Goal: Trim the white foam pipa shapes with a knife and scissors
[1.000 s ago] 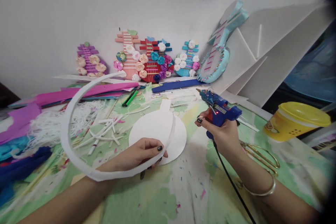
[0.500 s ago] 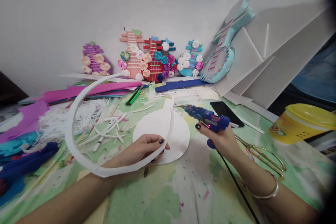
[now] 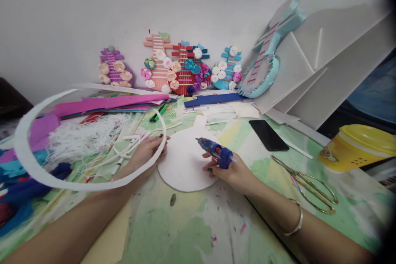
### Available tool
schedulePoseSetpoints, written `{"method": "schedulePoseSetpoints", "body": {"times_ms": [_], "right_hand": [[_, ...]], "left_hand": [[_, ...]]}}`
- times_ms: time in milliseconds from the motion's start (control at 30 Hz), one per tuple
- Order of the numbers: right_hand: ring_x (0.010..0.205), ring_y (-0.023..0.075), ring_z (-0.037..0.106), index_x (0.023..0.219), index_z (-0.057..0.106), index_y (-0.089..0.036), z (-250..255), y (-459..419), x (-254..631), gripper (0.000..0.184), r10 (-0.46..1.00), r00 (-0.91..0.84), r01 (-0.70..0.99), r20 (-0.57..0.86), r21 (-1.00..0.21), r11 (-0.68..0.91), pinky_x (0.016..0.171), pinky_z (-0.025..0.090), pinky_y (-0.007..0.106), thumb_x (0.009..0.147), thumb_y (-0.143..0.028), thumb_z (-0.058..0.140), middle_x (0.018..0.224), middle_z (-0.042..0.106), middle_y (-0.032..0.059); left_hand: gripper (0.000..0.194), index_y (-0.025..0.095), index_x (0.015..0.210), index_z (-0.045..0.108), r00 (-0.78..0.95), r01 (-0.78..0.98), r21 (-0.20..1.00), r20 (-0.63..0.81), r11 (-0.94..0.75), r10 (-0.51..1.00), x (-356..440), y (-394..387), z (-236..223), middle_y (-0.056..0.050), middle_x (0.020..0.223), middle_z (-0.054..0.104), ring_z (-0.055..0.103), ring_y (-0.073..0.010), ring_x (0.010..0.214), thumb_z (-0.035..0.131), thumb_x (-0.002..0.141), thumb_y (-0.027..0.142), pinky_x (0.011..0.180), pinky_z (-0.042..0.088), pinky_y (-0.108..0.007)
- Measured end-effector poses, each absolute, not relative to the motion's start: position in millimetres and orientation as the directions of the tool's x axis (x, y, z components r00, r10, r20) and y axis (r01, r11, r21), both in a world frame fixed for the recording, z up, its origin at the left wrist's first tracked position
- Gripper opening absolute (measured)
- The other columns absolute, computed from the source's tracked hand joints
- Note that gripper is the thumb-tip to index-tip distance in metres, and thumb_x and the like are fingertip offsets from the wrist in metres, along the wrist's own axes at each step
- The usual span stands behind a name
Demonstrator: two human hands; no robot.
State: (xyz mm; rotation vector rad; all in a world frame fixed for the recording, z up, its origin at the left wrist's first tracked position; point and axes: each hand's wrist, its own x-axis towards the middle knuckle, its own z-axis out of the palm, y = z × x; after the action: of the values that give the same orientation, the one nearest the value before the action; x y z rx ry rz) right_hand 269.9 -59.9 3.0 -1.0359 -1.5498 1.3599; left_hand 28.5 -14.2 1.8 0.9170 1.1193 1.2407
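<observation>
A white round foam cutout (image 3: 182,169) lies flat on the painted table (image 3: 192,231). My right hand (image 3: 227,169) is closed round a blue glue gun (image 3: 215,152), its nozzle pointing left over the cutout's upper part. My left hand (image 3: 147,150) pinches one end of a long curved white foam strip (image 3: 40,173) at the cutout's left edge. The strip arcs out to the left and up over the scraps.
A black phone (image 3: 268,134) and gold scissors (image 3: 305,181) lie right of the cutout; a yellow tub (image 3: 352,146) stands far right. White strip offcuts (image 3: 123,148), shredded white threads (image 3: 80,138) and pink sheets (image 3: 108,103) cover the left. Decorated guitar models (image 3: 182,70) and foam boards (image 3: 324,70) lean on the wall.
My right hand lowered the glue gun and moved it left onto the cutout, uncovering the phone. My left hand swung the strip leftward, from over the cutout to its left edge.
</observation>
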Motion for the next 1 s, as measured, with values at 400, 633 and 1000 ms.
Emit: {"method": "schedulePoseSetpoints", "body": {"times_ms": [400, 633, 1000], "right_hand": [[0.073, 0.0204, 0.060, 0.079, 0.059, -0.016, -7.3, -42.6, 286.4, 0.027, 0.979, 0.102, 0.235, 0.177, -0.961, 0.149, 0.067, 0.048, 0.033, 0.061, -0.032, 0.070, 0.078, 0.064, 0.0060], [0.058, 0.0144, 0.055, 0.086, 0.061, -0.016, 14.5, -61.0, 280.6, 0.032, 0.979, 0.045, 0.141, 0.197, -0.972, 0.190, 0.038, 0.034, 0.021, 0.067, -0.040, 0.068, 0.074, 0.062, 0.0045], [0.046, 0.0078, 0.040, 0.077, 0.058, -0.017, 20.5, -78.5, 276.6, 0.022, 0.924, 0.038, 0.265, 0.381, -0.895, 0.358, 0.041, 0.037, 0.022, 0.072, -0.037, 0.066, 0.060, 0.052, -0.0021]], "left_hand": [[0.021, 0.012, 0.076, 0.061, -0.120, -0.210, 0.970, -0.151, 0.123, 0.981, 21.4, -7.6, -2.3, 0.005, 0.052, 0.049, 0.040, -0.0045, 0.041, 0.067, 0.063, 0.027, 0.036, 0.028, -0.017], [0.027, 0.013, 0.082, 0.064, 0.008, 0.003, 0.997, -0.073, 0.073, 0.997, 32.3, -23.3, 14.3, 0.004, 0.050, 0.051, 0.043, -0.0059, 0.043, 0.065, 0.068, 0.037, 0.040, 0.030, -0.017], [0.023, 0.011, 0.079, 0.066, 0.495, -0.103, 0.959, -0.180, 0.263, 0.850, 61.6, -54.5, 11.3, 0.002, 0.044, 0.050, 0.041, -0.0053, 0.037, 0.066, 0.069, 0.032, 0.038, 0.027, -0.018]]}}
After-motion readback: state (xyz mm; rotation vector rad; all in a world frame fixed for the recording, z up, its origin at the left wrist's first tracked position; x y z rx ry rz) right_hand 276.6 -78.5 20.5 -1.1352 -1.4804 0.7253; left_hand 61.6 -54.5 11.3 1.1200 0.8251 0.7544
